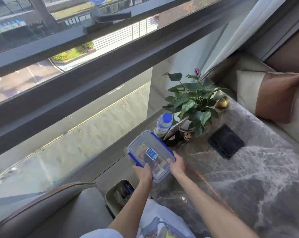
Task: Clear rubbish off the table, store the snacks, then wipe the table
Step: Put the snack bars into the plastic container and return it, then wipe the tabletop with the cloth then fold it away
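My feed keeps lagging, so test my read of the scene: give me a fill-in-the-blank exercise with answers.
1. The left hand and the right hand hold the clear rectangular plastic box with ____ clips.
2. The dark folded cloth lies on the grey ____ table.
3. The clear plastic water bottle with the blue cap stands ____ beside the green leafy potted plant.
Missing words: blue; marble; upright.

Storage box (145, 146): clear, edged in blue. Table (257, 177): grey marble, veined in white. Bottle (163, 125): capped in blue. Cloth (226, 140): black. Plant (191, 98): green-leaved, 1 magenta bud. Cushion (272, 95): cream, banded in brown.
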